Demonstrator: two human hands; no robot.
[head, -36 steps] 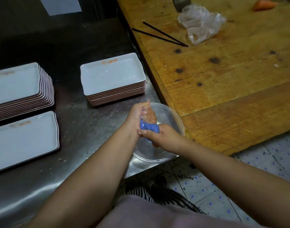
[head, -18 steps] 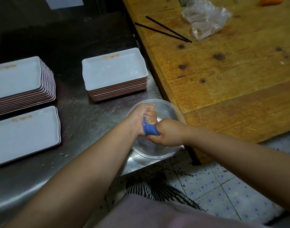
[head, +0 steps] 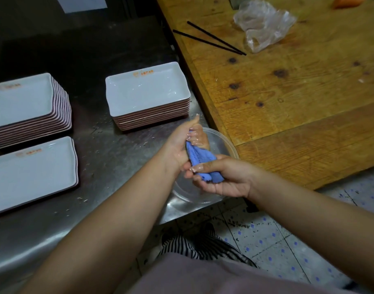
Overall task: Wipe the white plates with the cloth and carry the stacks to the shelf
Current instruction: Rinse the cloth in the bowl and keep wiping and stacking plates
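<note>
At the left edge of the frame, a tall stack of white rectangular plates with striped rims (head: pixel 23 102) sits on the grey steel counter (head: pixel 109 158). Just below it lies a low stack of larger white rectangular plates (head: pixel 31 172); how many it holds is hard to tell from this angle. Toward the upper centre stands a third stack of white rectangular plates with an orange mark (head: pixel 147 92), its top plate glistening wet. Right of centre, both hands meet above a clear round bowl (head: pixel 228 145) at the counter's corner. The left hand (head: pixel 182 141) has its fingers curled tight around the upper end of a twisted blue cloth (head: pixel 200 161), and the right hand (head: pixel 222 177) grips the lower end. Both hands look wet. In the upper right, a worn wooden table (head: pixel 298 92) carries two black chopsticks (head: pixel 211 40) and a crumpled clear plastic bag (head: pixel 264 24). Below, at lower right, is speckled tile floor (head: pixel 277 240).
</note>
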